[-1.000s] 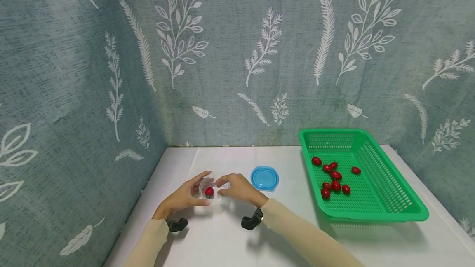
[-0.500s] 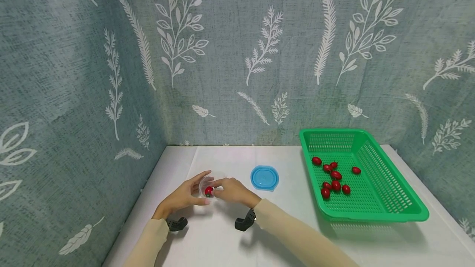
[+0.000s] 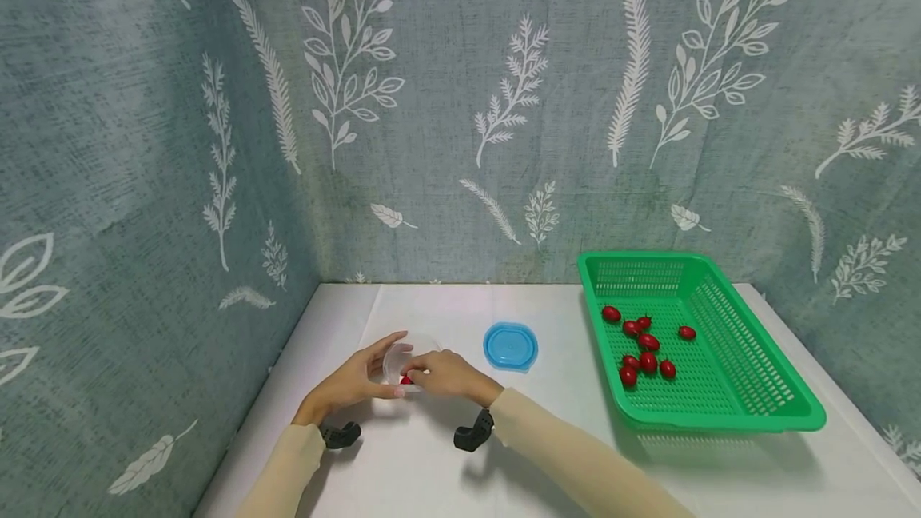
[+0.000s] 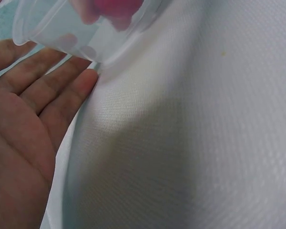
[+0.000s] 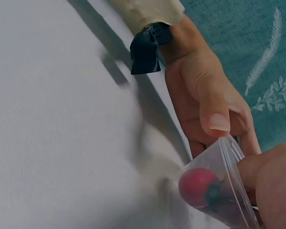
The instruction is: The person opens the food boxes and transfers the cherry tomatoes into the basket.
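Observation:
My left hand [image 3: 352, 378] holds a clear plastic cup [image 3: 392, 361] tipped on its side, mouth facing right. In the right wrist view, the left thumb [image 5: 218, 120] presses on the cup's rim while the other fingers lie behind it. My right hand [image 3: 448, 374] reaches into the mouth of the cup. Inside is a red cherry tomato [image 5: 198, 187] with a green stem end. The left wrist view shows right fingertips [image 4: 121, 23] against the tomato through the cup wall, in a pinch; part of this grip is hidden.
A blue plastic lid [image 3: 510, 346] lies on the white table to the right of the hands. Farther right stands a green basket [image 3: 748, 422] with several cherry tomatoes [image 3: 648, 341]. Patterned cloth [image 3: 432, 102] hangs behind and at the sides.
My right hand has moved left into the cup, its fingers closing on the cherry tomato and covering most of it. The left hand stays almost in place around the cup.

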`<act>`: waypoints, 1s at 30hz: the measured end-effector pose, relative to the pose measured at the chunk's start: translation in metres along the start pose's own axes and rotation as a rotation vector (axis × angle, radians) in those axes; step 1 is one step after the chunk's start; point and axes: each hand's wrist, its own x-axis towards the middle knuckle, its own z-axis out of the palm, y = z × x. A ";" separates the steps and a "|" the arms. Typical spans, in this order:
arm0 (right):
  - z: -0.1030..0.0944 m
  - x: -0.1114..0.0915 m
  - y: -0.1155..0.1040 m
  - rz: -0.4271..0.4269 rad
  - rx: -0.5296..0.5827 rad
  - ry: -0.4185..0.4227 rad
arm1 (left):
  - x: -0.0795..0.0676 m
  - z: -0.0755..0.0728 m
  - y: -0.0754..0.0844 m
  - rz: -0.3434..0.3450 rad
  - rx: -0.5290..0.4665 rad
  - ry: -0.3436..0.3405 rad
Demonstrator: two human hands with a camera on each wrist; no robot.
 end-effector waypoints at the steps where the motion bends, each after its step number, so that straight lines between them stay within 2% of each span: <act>1: 0.000 0.000 0.000 -0.004 0.008 0.002 | 0.000 0.000 0.001 -0.003 0.002 0.004; 6: -0.005 -0.003 0.001 -0.017 0.042 -0.012 | 0.001 0.000 0.001 0.020 0.007 -0.007; 10: -0.012 -0.008 -0.001 0.000 0.135 -0.049 | 0.001 0.000 0.002 0.015 0.006 -0.012; 14: -0.016 -0.011 0.002 0.021 0.228 -0.051 | 0.000 -0.001 0.001 -0.001 0.023 0.005; 22: -0.018 -0.013 0.011 0.004 0.293 -0.076 | -0.001 -0.001 -0.001 0.002 0.015 -0.003; 30: -0.018 -0.013 0.013 -0.007 0.298 -0.004 | -0.002 -0.001 -0.001 -0.005 0.021 0.008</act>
